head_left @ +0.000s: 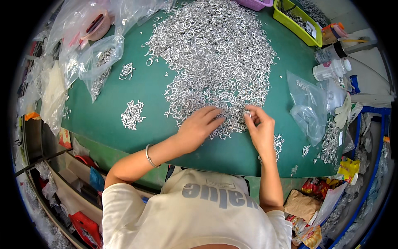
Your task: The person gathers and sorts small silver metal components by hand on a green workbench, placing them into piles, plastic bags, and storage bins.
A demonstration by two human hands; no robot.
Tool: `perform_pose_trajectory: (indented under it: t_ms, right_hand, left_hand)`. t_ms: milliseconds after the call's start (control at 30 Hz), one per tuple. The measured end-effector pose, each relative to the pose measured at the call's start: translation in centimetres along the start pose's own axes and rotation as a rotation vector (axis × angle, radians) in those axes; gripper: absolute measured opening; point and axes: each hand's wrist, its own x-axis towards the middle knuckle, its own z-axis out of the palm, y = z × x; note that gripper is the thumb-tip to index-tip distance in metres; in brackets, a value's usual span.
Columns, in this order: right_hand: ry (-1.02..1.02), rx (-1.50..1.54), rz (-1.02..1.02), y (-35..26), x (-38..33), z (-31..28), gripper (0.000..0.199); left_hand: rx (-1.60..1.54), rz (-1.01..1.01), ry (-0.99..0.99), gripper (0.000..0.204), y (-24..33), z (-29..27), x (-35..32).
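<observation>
plastic bags [309, 108], green tray [296, 25], bottles [331, 68]

Big heap of small silver metal rings [215, 58] spread loose from the green worktop's [103, 116] far edge toward its near edge, my left hand [199, 126] flat on the heap's near fringe, one ring [247, 113] pinched upright in my right hand [260, 128]

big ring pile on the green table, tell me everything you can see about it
The ring pile is a broad, loose heap of small silvery metal rings, shiny and tangled, spread flat over the far middle of the green table. Its edges thin into stray rings. The left hand rests on its near edge; the right hand pinches one ring there.
</observation>
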Motion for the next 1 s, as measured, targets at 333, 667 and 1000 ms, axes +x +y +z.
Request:
perform_pose_trajectory:
  t_ms: [333,667,1000]
  right_hand:
    - [-0.253,-0.027,-0.360,0.2,-2.8,2.0,0.014]
    - [0.011,-0.018,-0.206,0.5,-0.7,0.6,0.015]
    - [0.019,0.025,-0.036,0.8,-1.5,0.2,0.018]
  left_hand:
    - [-0.598,-0.468,0.263,0.027,0.3,-1.2,1.0]
    - [-1.853,-1.059,-0.052,0.019,3.6,-1.6,-0.3]
    - [-2.057,-1.095,0.048,0.024,5.6,1.7,-1.1]
